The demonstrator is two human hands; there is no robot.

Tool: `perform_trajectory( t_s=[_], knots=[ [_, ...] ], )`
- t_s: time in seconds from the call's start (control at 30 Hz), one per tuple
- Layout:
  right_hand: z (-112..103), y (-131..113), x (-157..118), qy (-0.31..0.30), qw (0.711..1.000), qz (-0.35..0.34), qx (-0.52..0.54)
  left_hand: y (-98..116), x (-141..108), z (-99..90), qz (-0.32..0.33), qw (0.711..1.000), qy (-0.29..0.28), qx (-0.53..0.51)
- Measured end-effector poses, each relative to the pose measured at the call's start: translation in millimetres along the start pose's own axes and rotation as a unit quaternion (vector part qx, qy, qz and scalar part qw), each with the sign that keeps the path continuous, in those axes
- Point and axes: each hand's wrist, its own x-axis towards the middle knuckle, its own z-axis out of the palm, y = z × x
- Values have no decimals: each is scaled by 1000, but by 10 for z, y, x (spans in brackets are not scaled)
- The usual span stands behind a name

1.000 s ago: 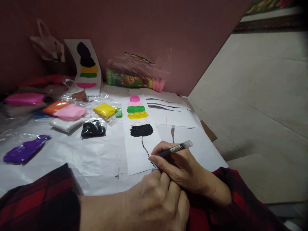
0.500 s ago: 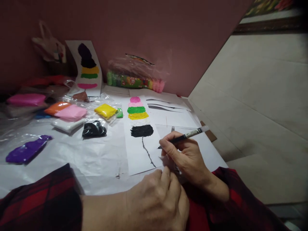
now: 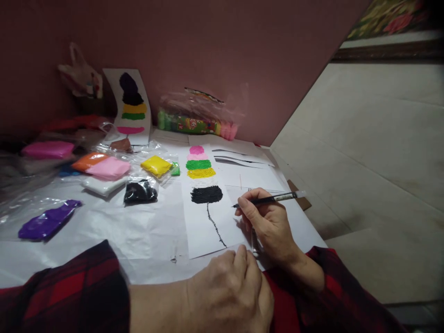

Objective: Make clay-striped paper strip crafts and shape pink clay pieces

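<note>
Pinkish wall (image 3: pixel 222 51), right hand (image 3: pixel 272 222) pinching pen (image 3: pixel 275 198), fork (image 3: pixel 255 244) partly hidden, left hand (image 3: pixel 231 289) curled, fingertips' hold unclear.

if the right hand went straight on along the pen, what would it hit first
Most likely the white paper strip, on its bare part below the black band; the pen in the right hand points that way, though tip height is unclear.

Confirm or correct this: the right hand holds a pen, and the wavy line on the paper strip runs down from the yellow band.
One correction: the wavy line runs down from the black band, not the yellow band, as the head view shows. The right hand does hold a pen, and the line is on the paper strip.
</note>
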Motion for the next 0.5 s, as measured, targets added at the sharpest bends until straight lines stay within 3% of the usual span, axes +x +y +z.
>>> perform_trajectory(
  t_s=[0.33, 0.5],
  knots=[
    [-23, 82, 79, 42, 999, -9, -20, -14, 5, 49, 1, 1000, -8, 17],
    [-15, 115, 132, 52, 998, -16, -14, -8, -21, 143, 32, 999, -16, 21]
  ],
)
